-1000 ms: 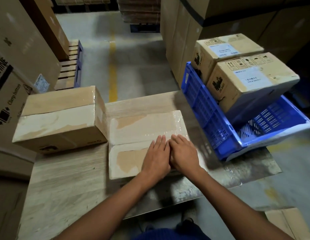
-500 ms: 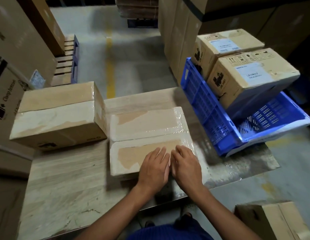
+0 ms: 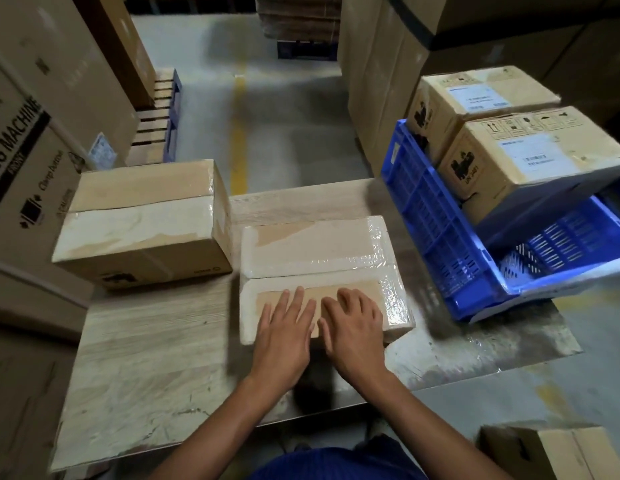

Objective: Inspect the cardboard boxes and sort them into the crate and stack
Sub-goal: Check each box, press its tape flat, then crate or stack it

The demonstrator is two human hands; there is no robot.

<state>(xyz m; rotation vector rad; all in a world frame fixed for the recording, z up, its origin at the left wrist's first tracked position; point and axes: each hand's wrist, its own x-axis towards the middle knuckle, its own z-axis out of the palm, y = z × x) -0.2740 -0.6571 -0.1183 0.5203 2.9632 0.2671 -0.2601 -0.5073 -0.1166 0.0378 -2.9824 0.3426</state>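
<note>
Both hands lie flat and spread, pinching nothing: the left hand (image 3: 284,336) and right hand (image 3: 353,332) rest side by side, palms down, on the near half of the flat box (image 3: 315,251) at frame centre, fingers splayed over its top and near edge. No grip is closed on anything.

Largest in view, the table (image 3: 145,358) fills the lower left and centre, its wood-grain top scuffed and covered with film at the right. At right the blue crate (image 3: 440,230) sits tilted on the table's right end, and two labelled boxes ride in it: the front box (image 3: 530,161) and, just behind and touching it, the rear box (image 3: 481,95) at upper right. On the table's left stands the tall box (image 3: 142,223), taped along its top, just beside the flat box. The flat box is wrapped in clear film, with a seam running across its middle. At lower right, a further box (image 3: 561,452) sits below the table's level.
</note>
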